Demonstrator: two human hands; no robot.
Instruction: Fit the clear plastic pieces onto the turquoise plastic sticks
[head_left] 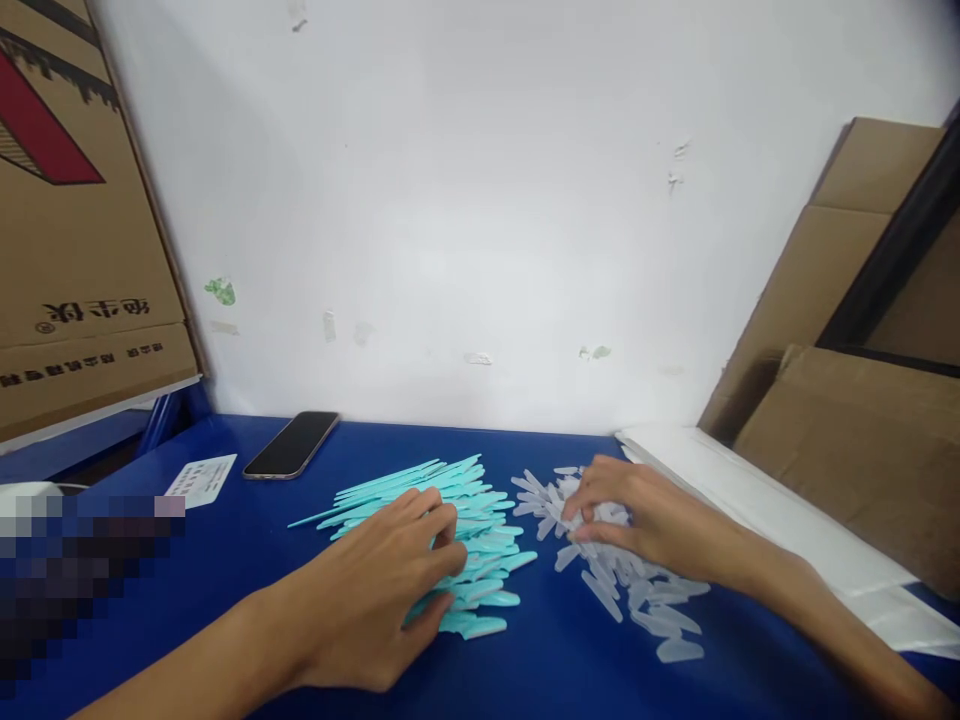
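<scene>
A heap of turquoise plastic knife-shaped pieces (465,500) lies on the blue table (247,540). My left hand (382,590) rests on the near side of that heap, fingers curled over several pieces and thumb under them. To the right lies a heap of translucent white plastic sleeves (645,600). My right hand (645,520) sits on top of the white heap, fingertips bent and pinched into the pieces at its left edge. What exactly each hand grips is hidden by the fingers.
A dark phone (292,445) and a white card (201,480) lie at the back left. Cardboard boxes stand at the left (67,220) and right (862,420). A white board (757,510) runs along the right edge. A white wall closes the back.
</scene>
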